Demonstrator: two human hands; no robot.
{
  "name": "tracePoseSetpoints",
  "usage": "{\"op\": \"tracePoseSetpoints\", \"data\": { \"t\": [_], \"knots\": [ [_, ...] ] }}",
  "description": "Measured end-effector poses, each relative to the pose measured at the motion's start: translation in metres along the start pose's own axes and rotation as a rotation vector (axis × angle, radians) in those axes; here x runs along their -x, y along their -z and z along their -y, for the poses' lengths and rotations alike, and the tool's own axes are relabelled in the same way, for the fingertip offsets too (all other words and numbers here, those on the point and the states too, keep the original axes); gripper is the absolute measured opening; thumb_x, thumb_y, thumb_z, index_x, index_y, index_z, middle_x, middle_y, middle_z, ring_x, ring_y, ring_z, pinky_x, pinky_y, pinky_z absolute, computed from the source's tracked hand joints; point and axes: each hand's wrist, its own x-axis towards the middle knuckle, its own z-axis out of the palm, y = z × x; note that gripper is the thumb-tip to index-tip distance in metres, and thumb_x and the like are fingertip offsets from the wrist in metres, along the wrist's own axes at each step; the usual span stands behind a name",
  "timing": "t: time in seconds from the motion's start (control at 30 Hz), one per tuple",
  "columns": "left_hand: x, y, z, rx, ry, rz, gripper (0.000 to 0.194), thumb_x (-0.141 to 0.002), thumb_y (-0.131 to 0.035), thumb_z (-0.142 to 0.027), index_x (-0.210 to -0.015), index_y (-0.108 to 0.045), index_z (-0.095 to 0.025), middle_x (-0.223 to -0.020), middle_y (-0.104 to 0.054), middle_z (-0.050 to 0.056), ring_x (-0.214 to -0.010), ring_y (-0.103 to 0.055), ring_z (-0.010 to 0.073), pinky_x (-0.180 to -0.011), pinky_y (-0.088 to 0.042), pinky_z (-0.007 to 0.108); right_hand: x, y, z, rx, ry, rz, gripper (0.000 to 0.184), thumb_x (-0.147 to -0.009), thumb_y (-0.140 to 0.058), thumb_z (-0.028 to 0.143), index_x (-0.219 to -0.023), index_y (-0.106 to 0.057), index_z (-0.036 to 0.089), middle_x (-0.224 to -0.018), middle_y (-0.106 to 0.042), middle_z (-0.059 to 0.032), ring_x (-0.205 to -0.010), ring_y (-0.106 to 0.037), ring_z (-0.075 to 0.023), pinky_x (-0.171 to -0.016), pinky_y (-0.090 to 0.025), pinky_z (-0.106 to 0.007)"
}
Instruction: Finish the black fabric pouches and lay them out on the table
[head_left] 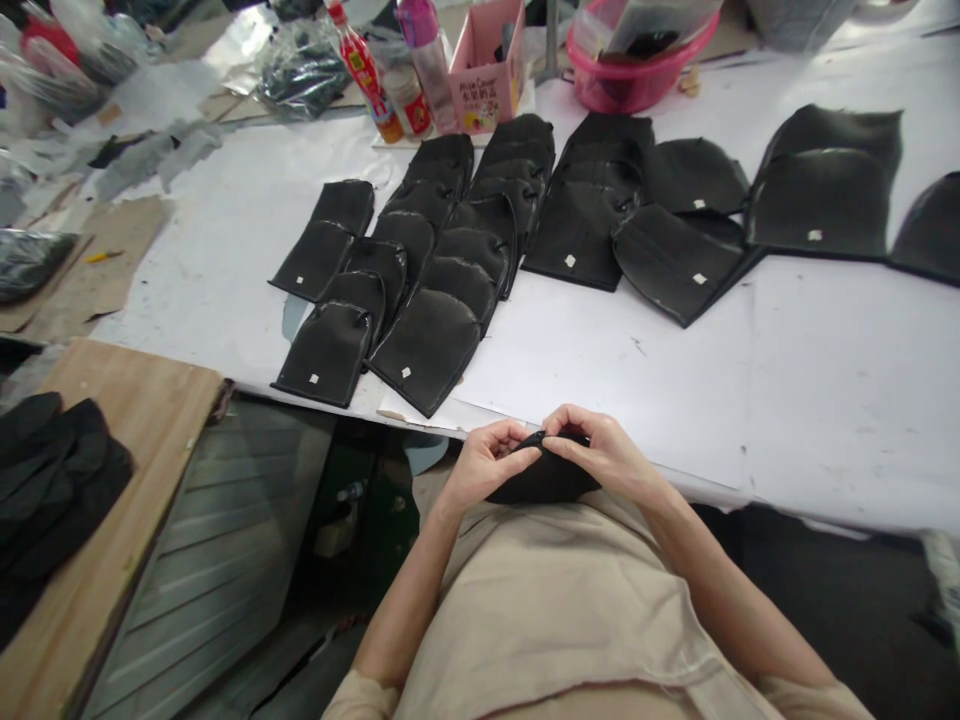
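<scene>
Between my hands, close to my lap at the table's near edge, is a black fabric-like piece (551,478). My left hand (491,460) pinches its upper edge between thumb and fingers. Close beside it, my right hand (589,445) grips the same edge, thumb and fingertips pressed together. Part of the piece is hidden behind the fingers. On the table beyond lie overlapping rows of similar black panels with small white stickers, such as one near panel (427,345) and another panel (322,350) to its left.
A white-covered table (840,400) spans the view. At the back stand a red-labelled bottle (361,70), a purple-capped bottle (427,65), a pink box (487,75) and a pink basin (637,75). Black cloth pieces (56,490) rest on a wooden board (142,400) at left.
</scene>
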Motion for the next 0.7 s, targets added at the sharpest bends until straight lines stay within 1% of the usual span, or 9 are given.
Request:
{"op": "tracePoseSetpoints", "data": {
  "t": [0.2,0.3,0.4,0.47,0.57,0.63,0.7],
  "knots": [
    [0.0,0.003,-0.005,0.033,-0.009,0.03,0.023,-0.078,-0.075,-0.035,-0.081,-0.065,-0.014,-0.072,-0.059,0.0,-0.064,-0.05,0.0091,-0.06,-0.038,0.02,-0.001,-0.002,-0.001,0.03,0.017,-0.008,0.011,-0.085,-0.064,0.028,-0.082,-0.061,0.018,-0.079,-0.063,0.0001,-0.075,-0.055,-0.0144,-0.068,-0.042,-0.026],
    [0.0,0.003,-0.012,-0.031,-0.007,0.022,0.026,-0.078,-0.075,-0.035,-0.074,-0.062,-0.013,-0.067,-0.053,-0.002,-0.061,-0.045,0.0081,-0.057,-0.034,0.02,-0.003,-0.007,0.001,0.03,0.038,0.003,0.009,-0.086,-0.064,0.026,-0.082,-0.06,0.019,-0.08,-0.063,-0.0001,-0.076,-0.055,-0.015,-0.07,-0.042,-0.027],
    [0.001,0.006,-0.019,-0.076,0.011,-0.029,0.03,-0.078,-0.074,-0.038,-0.07,-0.058,-0.014,-0.063,-0.048,-0.004,-0.057,-0.04,0.0073,-0.053,-0.03,0.02,-0.005,-0.011,0.001,0.064,0.088,-0.027,0.008,-0.086,-0.063,0.025,-0.082,-0.058,0.02,-0.082,-0.062,-0.0005,-0.078,-0.056,-0.0162,-0.072,-0.043,-0.028],
    [0.003,0.013,-0.02,-0.026,0.009,-0.082,0.031,-0.078,-0.074,-0.039,-0.07,-0.057,-0.014,-0.061,-0.047,-0.004,-0.056,-0.039,0.0071,-0.052,-0.03,0.019,-0.005,-0.009,-0.002,0.144,0.133,-0.064,0.01,-0.085,-0.065,0.023,-0.081,-0.055,0.021,-0.085,-0.061,-0.001,-0.081,-0.056,-0.0171,-0.075,-0.043,-0.029],
    [0.007,0.028,-0.019,0.084,-0.008,-0.177,0.029,-0.079,-0.073,-0.038,-0.071,-0.058,-0.015,-0.062,-0.051,-0.003,-0.056,-0.042,0.0075,-0.053,-0.033,0.019,-0.002,-0.001,-0.01,0.242,0.168,-0.113,0.013,-0.084,-0.067,0.021,-0.081,-0.054,0.022,-0.094,-0.06,-0.0027,-0.087,-0.056,-0.0186,-0.081,-0.042,-0.031],
    [0.009,0.037,-0.016,0.122,-0.024,-0.218,0.028,-0.079,-0.073,-0.037,-0.072,-0.057,-0.015,-0.064,-0.054,-0.002,-0.057,-0.045,0.0082,-0.055,-0.036,0.019,0.001,0.004,-0.016,0.211,0.169,-0.121,0.011,-0.085,-0.065,0.021,-0.082,-0.054,0.022,-0.1,-0.06,-0.0041,-0.093,-0.057,-0.0193,-0.086,-0.041,-0.032],
    [0.011,0.042,-0.013,0.127,-0.034,-0.233,0.028,-0.078,-0.074,-0.036,-0.071,-0.057,-0.015,-0.064,-0.055,-0.002,-0.058,-0.046,0.0084,-0.056,-0.037,0.019,0.002,0.007,-0.021,0.125,0.159,-0.103,0.011,-0.087,-0.063,0.024,-0.08,-0.054,0.021,-0.103,-0.06,-0.0048,-0.097,-0.057,-0.0197,-0.088,-0.041,-0.032]
  ]
}}
